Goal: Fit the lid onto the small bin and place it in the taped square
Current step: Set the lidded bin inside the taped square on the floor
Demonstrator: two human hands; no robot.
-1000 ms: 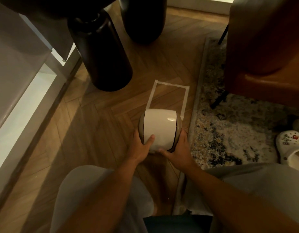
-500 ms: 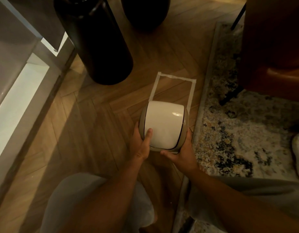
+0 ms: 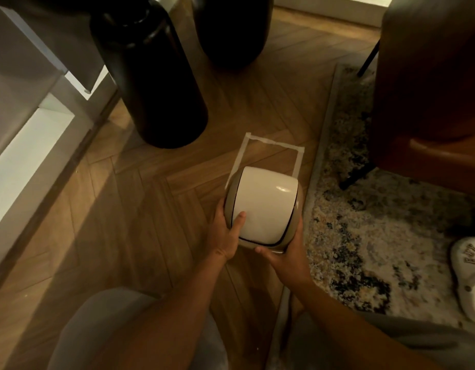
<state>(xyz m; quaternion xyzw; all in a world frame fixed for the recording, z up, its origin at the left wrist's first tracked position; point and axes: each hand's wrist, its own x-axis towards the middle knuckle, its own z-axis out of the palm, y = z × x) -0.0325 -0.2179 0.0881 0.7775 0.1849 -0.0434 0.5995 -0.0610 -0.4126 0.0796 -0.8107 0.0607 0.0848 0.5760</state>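
knees: person is crouched, both forearms reach out over the wood floor [image 3: 103, 236], so the view is straight down on top of things

left hand [image 3: 225, 237]: wrapped round the near-left side of the bin, thumb lying up on the white lid, so it's gripping, not loose

right hand [image 3: 283, 256]: cupped under the near-right edge of the bin, fingers hidden behind it, clearly carrying some of the load

bin [image 3: 261, 209]: small, beige, held between both hands over the near end of the tape, can't tell if the base is down on the floor yet

lid [image 3: 265, 204]: white swing top looks seated in its beige rim, though the thumb pressing on it could tip the flap inward or pop it loose, I reckon

taped square [image 3: 271, 142]: only the far side and parts of both side strips show, the near edge is hidden under the bin, so it could easily land short and sit on the tape

rug [image 3: 378, 222]: edge runs just right of the square, drift right and the base could catch it and sit crooked

black vase [image 3: 151, 84]: far-left of the square, overshoot forward-left and it could get bumped
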